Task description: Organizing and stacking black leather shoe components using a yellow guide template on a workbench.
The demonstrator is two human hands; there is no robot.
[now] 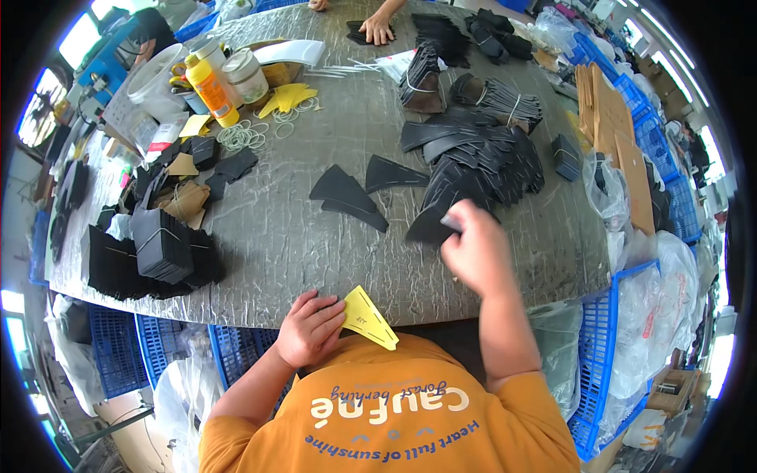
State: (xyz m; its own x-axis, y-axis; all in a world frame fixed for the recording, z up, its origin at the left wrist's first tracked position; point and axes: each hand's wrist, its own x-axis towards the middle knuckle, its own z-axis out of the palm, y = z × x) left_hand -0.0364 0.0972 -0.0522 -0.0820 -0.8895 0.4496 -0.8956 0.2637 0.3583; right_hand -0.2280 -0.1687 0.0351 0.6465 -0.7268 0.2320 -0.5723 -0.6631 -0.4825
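Observation:
My left hand point(310, 328) rests at the table's near edge, its fingers closed on a yellow template point(366, 317), a roughly triangular sheet with slots. Farther right, my right hand point(478, 246) is curled and slightly blurred by motion. A small greyish tip shows at its fingers, too unclear to name. Just beyond that hand lies a dark curved cut piece point(430, 224), at the near end of a spread pile of black cut pieces point(482, 154). Two overlapping black pieces point(347, 197) and another single black piece point(394, 173) lie left of the pile.
At left stand bundled black stacks point(162, 246). Behind them are a yellow bottle point(211, 91), a jar point(246, 76) and rubber bands point(241, 136). Across the table a co-worker's hand point(377, 29) touches black pieces. Blue crates point(593, 370) and cardboard point(605, 110) line the right side.

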